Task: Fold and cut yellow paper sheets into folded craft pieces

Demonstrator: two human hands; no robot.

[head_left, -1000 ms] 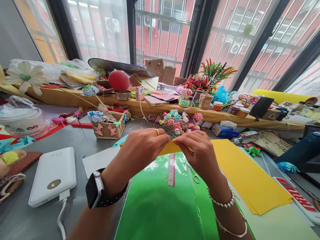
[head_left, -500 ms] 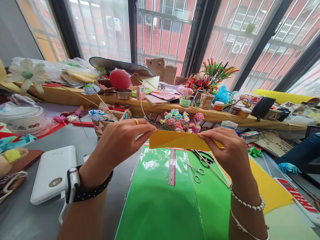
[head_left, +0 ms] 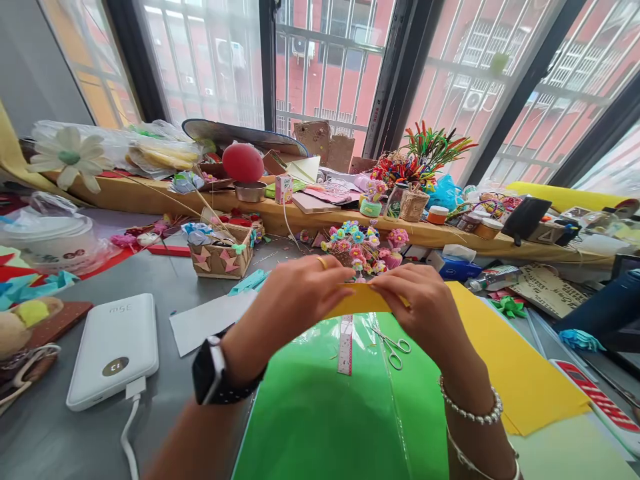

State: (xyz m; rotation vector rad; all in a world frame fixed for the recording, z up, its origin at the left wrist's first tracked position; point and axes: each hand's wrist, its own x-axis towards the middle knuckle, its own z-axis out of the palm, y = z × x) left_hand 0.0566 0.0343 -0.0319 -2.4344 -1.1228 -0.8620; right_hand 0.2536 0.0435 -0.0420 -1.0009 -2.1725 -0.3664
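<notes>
strip of yellow paper (head_left: pixel 363 301) is pinched by the left hand (head_left: pixel 300 293) and the right hand (head_left: pixel 423 300), close together, near a ruler (head_left: pixel 345 353) and scissors (head_left: pixel 395 347) on a green sheet (head_left: pixel 320 420).

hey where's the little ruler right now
In the head view, the little ruler lies near the middle on the green sheet, just below the yellow paper strip and to the left of the silver scissors.
</notes>
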